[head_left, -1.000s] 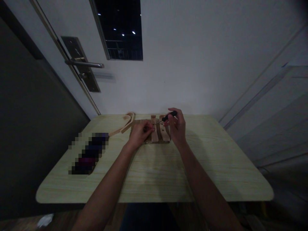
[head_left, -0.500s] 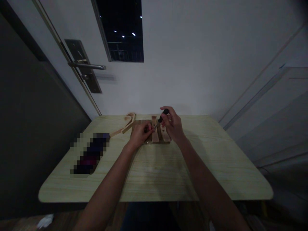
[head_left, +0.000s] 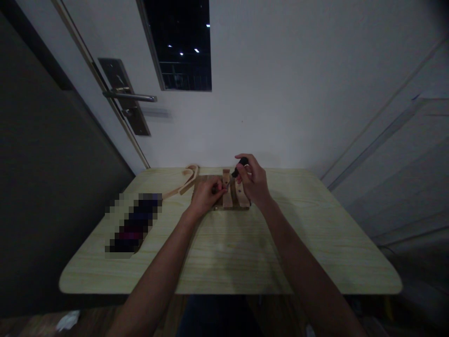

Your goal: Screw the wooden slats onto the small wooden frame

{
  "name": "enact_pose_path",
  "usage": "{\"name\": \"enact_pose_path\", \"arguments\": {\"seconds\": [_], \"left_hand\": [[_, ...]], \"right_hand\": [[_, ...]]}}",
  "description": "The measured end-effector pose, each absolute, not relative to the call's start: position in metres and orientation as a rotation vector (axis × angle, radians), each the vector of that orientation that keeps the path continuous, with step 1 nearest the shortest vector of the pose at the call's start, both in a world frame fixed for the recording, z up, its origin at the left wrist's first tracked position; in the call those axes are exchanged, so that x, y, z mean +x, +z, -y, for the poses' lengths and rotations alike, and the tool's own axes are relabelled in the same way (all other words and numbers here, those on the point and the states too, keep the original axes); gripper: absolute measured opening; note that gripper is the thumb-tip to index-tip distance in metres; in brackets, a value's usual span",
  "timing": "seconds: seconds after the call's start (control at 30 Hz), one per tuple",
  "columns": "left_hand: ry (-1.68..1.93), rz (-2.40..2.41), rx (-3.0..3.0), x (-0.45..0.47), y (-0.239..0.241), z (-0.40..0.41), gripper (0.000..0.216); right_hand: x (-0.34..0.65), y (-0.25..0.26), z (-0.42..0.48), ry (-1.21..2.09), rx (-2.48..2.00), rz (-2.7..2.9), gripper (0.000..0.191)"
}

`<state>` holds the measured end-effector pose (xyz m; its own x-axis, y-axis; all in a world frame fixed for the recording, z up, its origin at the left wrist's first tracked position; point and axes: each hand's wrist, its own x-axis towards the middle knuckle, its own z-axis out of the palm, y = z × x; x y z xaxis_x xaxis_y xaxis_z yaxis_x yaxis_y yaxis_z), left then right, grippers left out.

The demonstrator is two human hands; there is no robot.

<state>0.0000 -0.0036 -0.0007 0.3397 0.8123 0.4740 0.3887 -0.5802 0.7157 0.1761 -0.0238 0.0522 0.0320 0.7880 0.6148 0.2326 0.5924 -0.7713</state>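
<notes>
Screwdriver (head_left: 242,161) in the right hand (head_left: 256,182), slanting down to a wooden strip (head_left: 227,200).

Right fingers are closed around the black handle; left hand (head_left: 203,194) has its fingers drawn narrow at the strip, by the tool's tip, and whether they pinch anything is too small to tell. The strip lies across a brown board (head_left: 235,199) on the surface (head_left: 217,248), beside a second strip (head_left: 244,200). A wooden hook (head_left: 191,181) lies left of the board, near a pixelated dark object (head_left: 136,224).

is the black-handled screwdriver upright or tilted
Tilted: the black-handled screwdriver slants from the right hand down toward the left hand.
</notes>
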Motion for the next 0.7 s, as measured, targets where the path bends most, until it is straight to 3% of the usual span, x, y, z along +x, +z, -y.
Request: {"name": "enact_pose_path", "arguments": {"seconds": [0.7], "left_hand": [[1.141, -1.065, 2.097, 0.0019, 0.0034, 0.0072, 0.025]], "right_hand": [[0.178, 0.0498, 0.024, 0.558, -0.875, 1.463, 0.034]]}}
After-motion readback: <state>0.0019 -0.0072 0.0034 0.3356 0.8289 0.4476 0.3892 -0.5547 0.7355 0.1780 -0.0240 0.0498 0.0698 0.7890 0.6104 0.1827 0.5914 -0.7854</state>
